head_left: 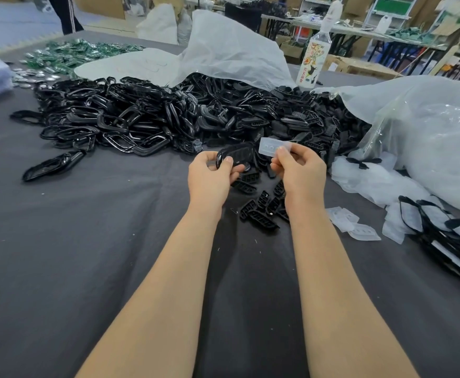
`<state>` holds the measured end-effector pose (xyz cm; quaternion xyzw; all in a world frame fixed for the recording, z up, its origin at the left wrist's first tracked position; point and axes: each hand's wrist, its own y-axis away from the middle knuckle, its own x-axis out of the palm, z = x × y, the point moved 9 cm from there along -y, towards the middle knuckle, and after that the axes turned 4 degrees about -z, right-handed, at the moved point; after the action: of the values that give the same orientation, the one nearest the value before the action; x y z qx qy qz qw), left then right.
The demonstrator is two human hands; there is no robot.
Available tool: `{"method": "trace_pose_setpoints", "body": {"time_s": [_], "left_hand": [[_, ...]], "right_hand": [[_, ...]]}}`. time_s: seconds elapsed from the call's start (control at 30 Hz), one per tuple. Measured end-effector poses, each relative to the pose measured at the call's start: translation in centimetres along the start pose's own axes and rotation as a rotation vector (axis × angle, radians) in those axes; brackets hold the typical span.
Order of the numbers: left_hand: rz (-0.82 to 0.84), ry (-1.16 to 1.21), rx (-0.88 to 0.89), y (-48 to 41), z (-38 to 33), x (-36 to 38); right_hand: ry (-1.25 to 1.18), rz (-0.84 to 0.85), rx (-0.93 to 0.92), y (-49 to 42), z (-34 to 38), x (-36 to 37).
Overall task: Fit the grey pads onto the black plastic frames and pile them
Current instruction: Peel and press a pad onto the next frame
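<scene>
Two bare forearms (168,282) reach out over the dark counter (59,255). The left hand (212,173) curls its fingers round a black frame (233,156), held up over the middle of the counter. Just beside it, the right hand (299,170) pinches a pale pad (273,147) between thumb and fingers; I cannot tell whether pad and frame touch. Behind them lies a big heap of frames (141,113). Loose pads (370,181) spill from a clear bag (427,137) at right, near a stack of fitted pieces (447,241).
</scene>
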<state>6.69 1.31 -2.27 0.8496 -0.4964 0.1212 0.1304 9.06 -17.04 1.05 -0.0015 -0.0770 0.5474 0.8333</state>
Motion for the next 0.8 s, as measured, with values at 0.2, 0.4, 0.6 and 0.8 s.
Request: {"method": "trace_pose_setpoints", "body": {"time_s": [0.2, 0.4, 0.6, 0.8], "left_hand": [[0.052, -0.033, 0.019, 0.2, -0.3, 0.6], [0.145, -0.104, 0.080, 0.9, -1.1, 1.4], [0.181, -0.088, 0.085, 1.1, -1.2, 1.8], [0.198, -0.070, 0.072, 1.3, -1.3, 1.9]], "right_hand": [[-0.209, 0.219, 0.061, 1.0, 0.7, 2.4], [0.284, 0.181, -0.275, 1.6, 1.5, 2.8], [0.269, 0.148, -0.309, 1.2, 1.1, 2.4], [0.230, 0.169, -0.304, 1.2, 1.1, 2.4]]}}
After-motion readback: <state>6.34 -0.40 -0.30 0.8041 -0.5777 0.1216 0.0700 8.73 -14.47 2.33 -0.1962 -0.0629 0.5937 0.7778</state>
